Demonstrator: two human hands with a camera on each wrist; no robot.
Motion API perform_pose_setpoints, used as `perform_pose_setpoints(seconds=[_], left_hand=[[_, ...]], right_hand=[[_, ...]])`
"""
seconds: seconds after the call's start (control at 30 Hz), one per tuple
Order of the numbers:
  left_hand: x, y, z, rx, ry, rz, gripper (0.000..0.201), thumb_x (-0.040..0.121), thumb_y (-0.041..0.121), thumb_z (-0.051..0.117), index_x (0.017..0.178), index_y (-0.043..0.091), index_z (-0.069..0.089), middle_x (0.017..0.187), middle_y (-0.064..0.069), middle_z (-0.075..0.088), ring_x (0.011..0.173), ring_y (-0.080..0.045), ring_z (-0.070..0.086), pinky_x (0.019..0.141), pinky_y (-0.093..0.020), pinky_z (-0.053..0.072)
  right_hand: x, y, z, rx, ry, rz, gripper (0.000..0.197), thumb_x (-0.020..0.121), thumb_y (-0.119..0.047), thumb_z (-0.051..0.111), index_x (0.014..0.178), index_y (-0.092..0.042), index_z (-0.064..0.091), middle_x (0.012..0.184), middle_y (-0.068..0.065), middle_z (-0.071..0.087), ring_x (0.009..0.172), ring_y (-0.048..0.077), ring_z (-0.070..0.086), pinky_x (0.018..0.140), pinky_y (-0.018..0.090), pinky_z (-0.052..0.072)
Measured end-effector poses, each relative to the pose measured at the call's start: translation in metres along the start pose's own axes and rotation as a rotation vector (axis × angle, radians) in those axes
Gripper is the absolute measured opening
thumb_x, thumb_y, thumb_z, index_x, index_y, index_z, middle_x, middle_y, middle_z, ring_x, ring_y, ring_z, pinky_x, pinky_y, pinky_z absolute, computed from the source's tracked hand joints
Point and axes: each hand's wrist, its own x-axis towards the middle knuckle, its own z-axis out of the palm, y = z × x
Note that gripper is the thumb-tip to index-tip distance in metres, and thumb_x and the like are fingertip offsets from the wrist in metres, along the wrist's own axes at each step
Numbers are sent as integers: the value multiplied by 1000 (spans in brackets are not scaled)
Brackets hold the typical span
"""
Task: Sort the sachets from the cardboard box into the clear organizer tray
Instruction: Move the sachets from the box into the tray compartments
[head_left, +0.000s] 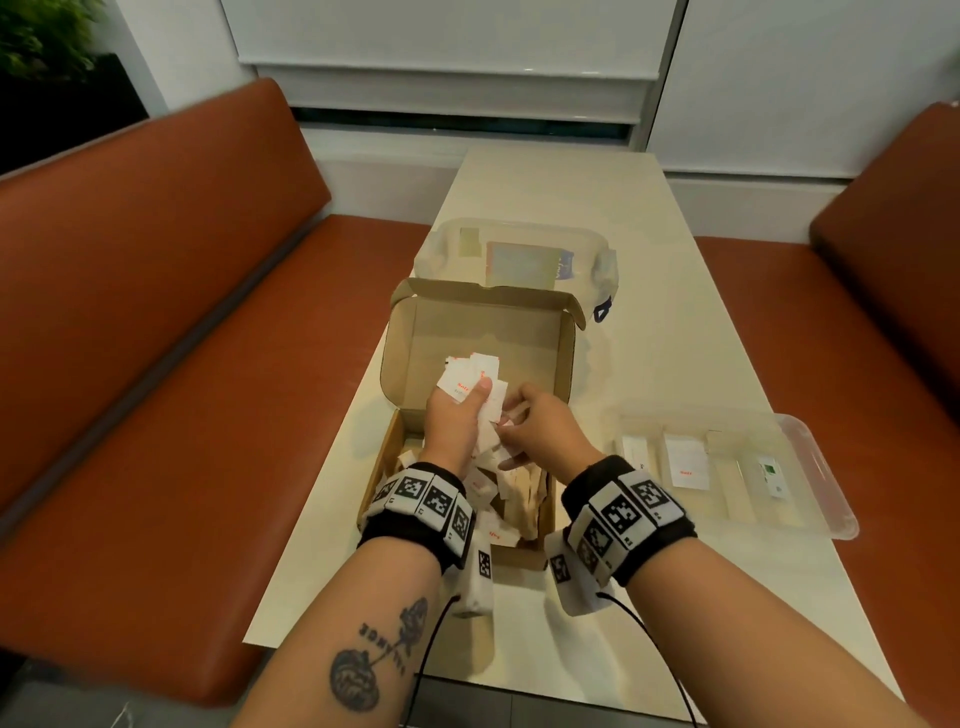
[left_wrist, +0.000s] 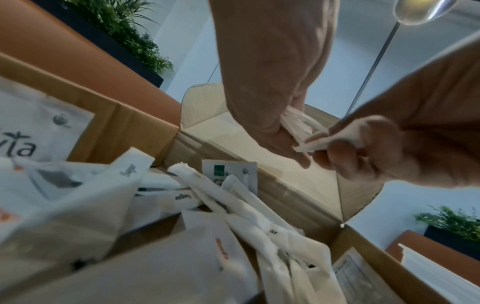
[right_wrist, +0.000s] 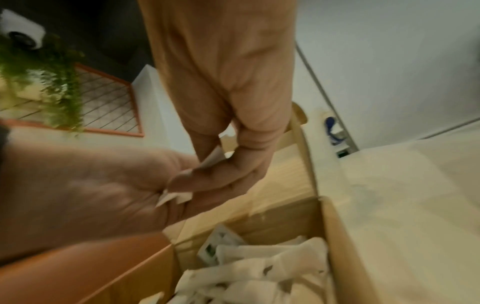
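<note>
- Above the cardboard box (head_left: 470, 332), I see the left hand (head_left: 451, 423) clutching a fanned sachet bundle (head_left: 470, 376).
- Right hand (head_left: 537, 423) pinches one sachet (left_wrist: 335, 137) beside that grip.
- Light, limp, slippery paper, I judge; take edges.

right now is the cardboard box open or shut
Open: the cardboard box has its lid flap standing up at the far side, and loose sachets show inside, under both hands.

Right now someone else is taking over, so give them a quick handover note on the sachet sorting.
Left hand: grips a fan of white sachets above the cardboard box.
Right hand: pinches sachets at that bundle.
Clear organizer tray: right of the box, holds a few sachets in its compartments.
Done: a few sachets sorted.
Left: the held bundle and the pile of sachets in the box.
</note>
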Motion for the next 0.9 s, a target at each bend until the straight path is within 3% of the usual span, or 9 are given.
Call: perform_pose_setpoints(seconds=[0.13, 0.23, 0.37, 0.43, 0.5, 0.57, 0.77, 0.83, 0.9], left_hand=[[-5, -3, 15, -25, 1, 18, 32, 91, 11, 62, 122, 5, 56, 116, -15, 66, 108, -33, 63, 95, -55, 48], [-12, -3, 31, -61, -16, 20, 32, 91, 11, 61, 122, 4, 56, 116, -20, 65, 108, -37, 63, 95, -57, 48], [-19, 0, 54, -88, -42, 37, 30, 91, 11, 61, 119, 0, 57, 115, -24, 64, 106, -40, 62, 93, -58, 49], [-23, -1, 66, -118, -62, 23, 32, 92, 10, 60, 122, -1, 54, 114, -27, 63, 99, -39, 64, 81, -51, 56], [-28, -3, 79, -175, -95, -4, 36, 93, 8, 58, 127, -2, 49, 110, -28, 61, 88, -34, 64, 63, -37, 59], [-34, -7, 92, -207, -119, -24, 38, 93, 6, 58, 128, -1, 48, 108, -25, 61, 85, -32, 64, 57, -32, 57], [-47, -20, 133, -174, -207, -16, 22, 94, 5, 56, 115, 5, 54, 95, -16, 63, 83, -31, 63, 66, -39, 59], [-47, -24, 146, -164, -208, -19, 25, 94, 3, 56, 118, 1, 52, 97, -19, 61, 85, -32, 62, 73, -47, 56], [-48, -30, 155, -168, -201, -30, 25, 93, 2, 56, 118, 1, 51, 97, -20, 60, 80, -31, 62, 68, -43, 57]], right_hand=[[-7, 5, -26, 167, -61, 58, 35, 80, 13, 63, 111, 2, 52, 80, 8, 60, 61, 19, 65, 47, 26, 57], [-9, 12, -50, 226, -36, 70, 40, 74, 13, 69, 110, 6, 54, 91, 16, 64, 65, 20, 67, 47, 23, 55], [-13, 28, -83, 230, 54, 70, 30, 71, 7, 75, 96, 1, 61, 96, 20, 66, 73, 22, 69, 56, 19, 56], [-15, 37, -99, 223, 78, 49, 19, 73, 6, 73, 90, 4, 64, 89, 17, 66, 69, 19, 67, 57, 15, 55], [-18, 46, -113, 231, 98, 31, 15, 77, 4, 71, 91, 7, 66, 84, 16, 65, 65, 16, 65, 56, 13, 54], [-21, 55, -128, 229, 111, 23, 15, 81, 2, 68, 95, 8, 66, 81, 14, 65, 63, 15, 64, 57, 12, 54], [-29, 80, -166, 173, 186, -13, 13, 89, 0, 59, 98, 2, 68, 77, 4, 64, 60, 13, 59, 65, 14, 55], [-31, 90, -176, 132, 253, -25, 10, 87, -1, 62, 95, 1, 68, 74, 3, 63, 59, 13, 57, 60, 14, 55], [-31, 101, -183, 16, 291, -33, 6, 85, -4, 65, 90, -2, 68, 70, 2, 61, 58, 11, 56, 55, 14, 51]])
